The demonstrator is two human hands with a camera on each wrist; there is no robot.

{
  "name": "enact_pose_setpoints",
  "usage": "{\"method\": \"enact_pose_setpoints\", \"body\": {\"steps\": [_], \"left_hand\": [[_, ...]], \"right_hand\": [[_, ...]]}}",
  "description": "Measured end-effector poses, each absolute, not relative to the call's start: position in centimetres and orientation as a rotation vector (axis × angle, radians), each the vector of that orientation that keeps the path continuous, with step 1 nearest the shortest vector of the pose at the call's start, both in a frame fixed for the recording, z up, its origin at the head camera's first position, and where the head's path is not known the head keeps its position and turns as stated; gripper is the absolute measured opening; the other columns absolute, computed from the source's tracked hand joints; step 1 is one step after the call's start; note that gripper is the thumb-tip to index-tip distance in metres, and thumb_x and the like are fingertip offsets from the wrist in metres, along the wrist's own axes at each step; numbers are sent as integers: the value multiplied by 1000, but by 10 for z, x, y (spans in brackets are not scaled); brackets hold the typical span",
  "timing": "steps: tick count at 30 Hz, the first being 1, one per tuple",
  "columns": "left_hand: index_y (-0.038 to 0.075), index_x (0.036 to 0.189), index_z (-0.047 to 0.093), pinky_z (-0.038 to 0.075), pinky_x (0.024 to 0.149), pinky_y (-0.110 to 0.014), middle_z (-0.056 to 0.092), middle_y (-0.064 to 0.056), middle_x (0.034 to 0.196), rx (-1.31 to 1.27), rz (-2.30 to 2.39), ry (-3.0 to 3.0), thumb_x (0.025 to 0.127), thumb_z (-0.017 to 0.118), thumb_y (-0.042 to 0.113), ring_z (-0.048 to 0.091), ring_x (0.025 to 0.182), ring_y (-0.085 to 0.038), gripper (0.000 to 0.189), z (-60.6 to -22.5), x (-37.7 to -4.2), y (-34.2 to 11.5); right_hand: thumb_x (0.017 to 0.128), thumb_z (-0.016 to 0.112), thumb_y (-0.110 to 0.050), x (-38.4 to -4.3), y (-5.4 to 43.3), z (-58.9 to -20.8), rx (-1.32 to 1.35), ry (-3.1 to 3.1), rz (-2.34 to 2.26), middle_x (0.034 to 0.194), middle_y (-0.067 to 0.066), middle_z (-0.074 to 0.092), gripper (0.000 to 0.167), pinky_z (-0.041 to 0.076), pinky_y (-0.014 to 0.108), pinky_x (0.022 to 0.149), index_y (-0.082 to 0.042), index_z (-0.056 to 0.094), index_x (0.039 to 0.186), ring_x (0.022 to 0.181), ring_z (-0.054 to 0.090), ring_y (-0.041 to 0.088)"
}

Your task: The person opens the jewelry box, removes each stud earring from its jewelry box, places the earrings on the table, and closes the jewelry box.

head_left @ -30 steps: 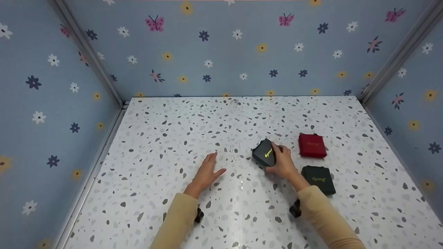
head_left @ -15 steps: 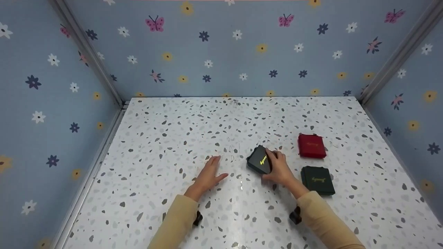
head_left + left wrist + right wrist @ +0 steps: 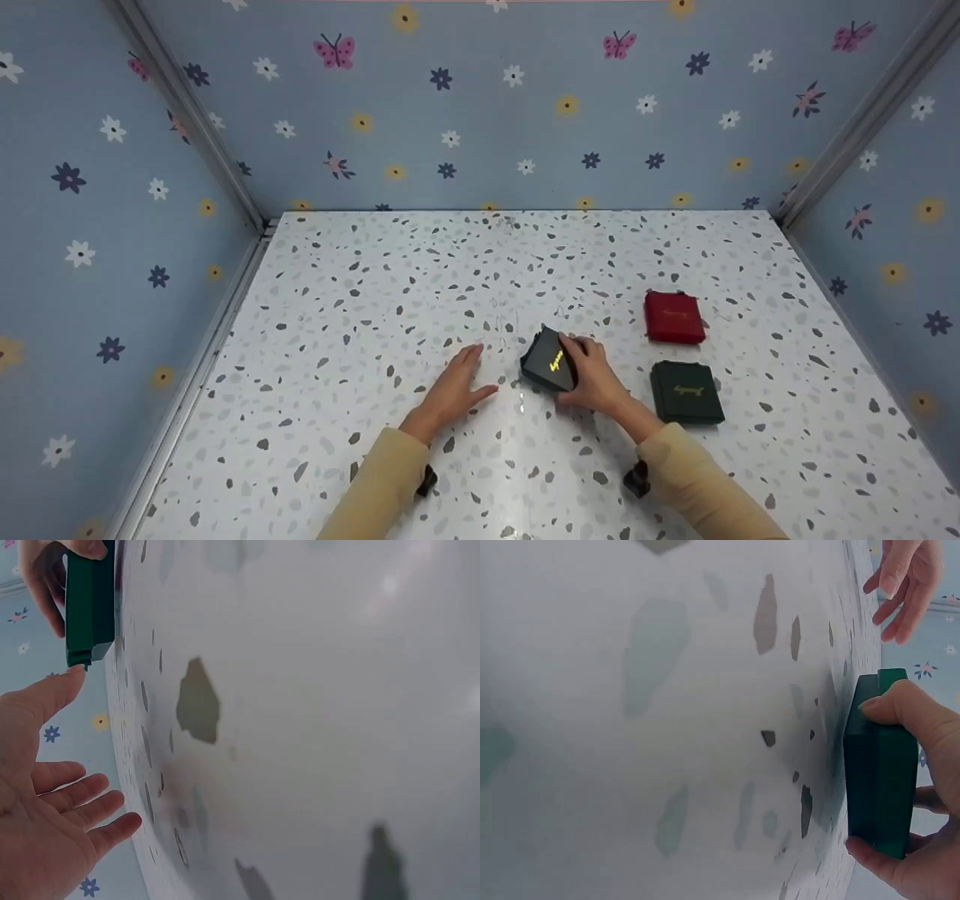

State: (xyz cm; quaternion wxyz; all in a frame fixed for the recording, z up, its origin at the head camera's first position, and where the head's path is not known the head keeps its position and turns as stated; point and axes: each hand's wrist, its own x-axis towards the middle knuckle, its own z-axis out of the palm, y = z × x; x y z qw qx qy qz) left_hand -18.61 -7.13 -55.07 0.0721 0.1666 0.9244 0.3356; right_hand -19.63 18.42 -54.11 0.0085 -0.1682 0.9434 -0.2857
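A small dark green box (image 3: pixel 544 364) with gold lettering on its lid is in my right hand (image 3: pixel 596 381), near the middle of the table. Thumb and fingers grip its right side, and the right wrist view shows the thumb across one face of the green box (image 3: pixel 881 780). Whether its underside touches the table I cannot tell. To the left of it, my left hand (image 3: pixel 452 388) holds nothing, fingers extended and thumb apart. In the left wrist view the left hand's palm (image 3: pixel 45 817) faces the box, a small gap seeming to lie between.
A red box (image 3: pixel 674 318) with gold lettering lies to the right of my right hand. Nearer me, a second dark green box (image 3: pixel 687 392) lies beside my right forearm. Flower-patterned panels (image 3: pixel 487 105) enclose the speckled white table (image 3: pixel 360 300) at the back and sides.
My right hand has carried the dark green box leftward and toward me, closer to the left hand. The left hand has shifted slightly. The other two boxes stay put.
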Motion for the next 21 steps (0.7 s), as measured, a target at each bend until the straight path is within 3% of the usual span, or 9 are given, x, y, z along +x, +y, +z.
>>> {"method": "enact_pose_setpoints", "body": {"steps": [21], "left_hand": [[0,138,23,22,103,-38,27,-19,139,681,999,2715,79,65,32,24,127,-28,79,-551,-179,-67]], "right_hand": [[53,83,-19,-185,170,-543,-707,2874,-845,127,17,33,102,39,43,87,-10,29,139,111,34,30]]}}
